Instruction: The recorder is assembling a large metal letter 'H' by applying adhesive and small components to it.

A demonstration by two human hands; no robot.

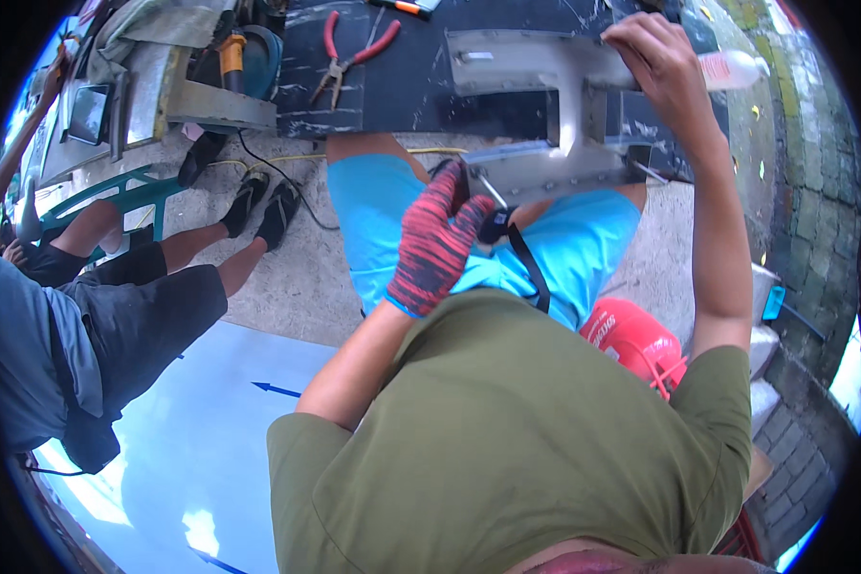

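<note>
A grey, roughly I-shaped sheet-metal piece [574, 115] lies tilted, its far part over a dark tabletop [402, 100] and its near part over my lap. My left hand [440, 239], in a red-and-black knit glove, closes on the piece's near left corner. Beside its fingers a thin metal rod [489, 187] slants down toward a small black part I cannot identify. My bare right hand [658, 72] is at the piece's far right end, fingers bent and pinched together at the far edge. Whatever is between those fingertips is hidden.
Red-handled pliers [344, 57] lie on the tabletop at the far left. A white bottle [732, 70] lies past my right hand. A red container [641, 340] stands by my right side. Another person [96, 325] sits at the left; cables [287, 177] cross the floor.
</note>
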